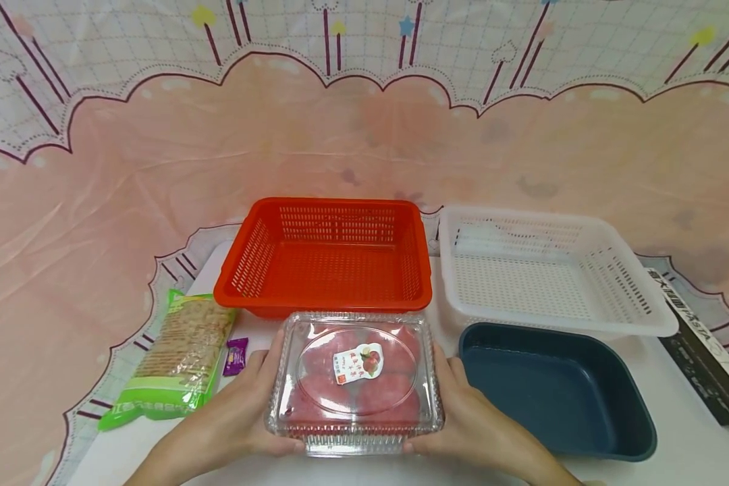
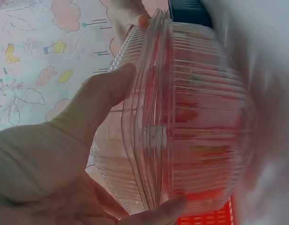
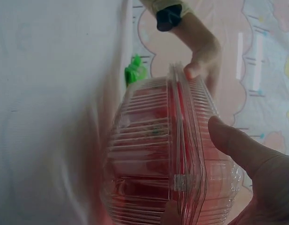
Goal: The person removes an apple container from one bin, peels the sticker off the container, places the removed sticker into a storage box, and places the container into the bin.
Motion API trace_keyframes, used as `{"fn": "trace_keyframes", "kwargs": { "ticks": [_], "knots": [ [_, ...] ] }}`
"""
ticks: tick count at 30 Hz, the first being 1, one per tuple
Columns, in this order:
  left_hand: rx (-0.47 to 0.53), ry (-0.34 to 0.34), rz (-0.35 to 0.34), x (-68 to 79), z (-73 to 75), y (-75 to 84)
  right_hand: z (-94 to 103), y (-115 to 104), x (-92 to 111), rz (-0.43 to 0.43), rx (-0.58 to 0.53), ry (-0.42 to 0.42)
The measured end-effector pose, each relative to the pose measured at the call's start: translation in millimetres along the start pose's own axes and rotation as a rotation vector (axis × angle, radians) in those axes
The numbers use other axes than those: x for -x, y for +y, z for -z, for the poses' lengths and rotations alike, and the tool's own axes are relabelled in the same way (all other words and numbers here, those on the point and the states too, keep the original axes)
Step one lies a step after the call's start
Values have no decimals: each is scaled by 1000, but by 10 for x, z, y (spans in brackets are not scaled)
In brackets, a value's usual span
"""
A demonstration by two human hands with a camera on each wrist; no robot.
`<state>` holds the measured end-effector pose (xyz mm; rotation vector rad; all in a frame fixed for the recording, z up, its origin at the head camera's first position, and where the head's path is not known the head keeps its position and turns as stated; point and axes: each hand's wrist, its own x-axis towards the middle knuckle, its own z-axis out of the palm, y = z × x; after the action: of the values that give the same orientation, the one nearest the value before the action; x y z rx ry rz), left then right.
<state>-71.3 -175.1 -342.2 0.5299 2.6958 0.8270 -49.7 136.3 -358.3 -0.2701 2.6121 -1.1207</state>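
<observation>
A clear plastic clamshell box point(image 1: 358, 422) with reddish round fruit inside and a fruit label on its lid is held between both hands, just in front of the red basket. My left hand point(image 1: 243, 408) grips the left side, its thumb at the near lower corner. On the opposite side my right hand point(image 1: 468, 415) grips in the same way. The left wrist view shows the left thumb on the lid's rim and a finger under the seam. In the right wrist view the right thumb point(image 3: 228, 136) presses the lid side. Whether the box touches the table cannot be seen.
Behind the box stands a red basket point(image 1: 237, 290); a white basket point(image 1: 638, 304) is right of it. A dark blue tub point(image 1: 638, 432) sits near the right hand. Leftward lie a green-edged food bag point(image 1: 176, 351) and a small purple packet point(image 1: 235, 356). A long black-and-white box point(image 1: 705, 358) lies far right.
</observation>
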Motion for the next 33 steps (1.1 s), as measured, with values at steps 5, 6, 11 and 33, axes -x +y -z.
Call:
{"fn": "trace_keyframes", "kwargs": {
  "ticks": [5,6,11,33],
  "knots": [
    [-21,-6,-3,4,-10,-16,-33,16,-23,-5,11,-8],
    [-15,-8,-2,1,-11,-19,-41,18,-30,-4,9,-8],
    [-16,-5,7,-28,-21,-46,-91,33,-69,-8,15,4],
    [2,-130,39,-101,15,-146,-137,102,-154,-42,6,-20]
  ]
}}
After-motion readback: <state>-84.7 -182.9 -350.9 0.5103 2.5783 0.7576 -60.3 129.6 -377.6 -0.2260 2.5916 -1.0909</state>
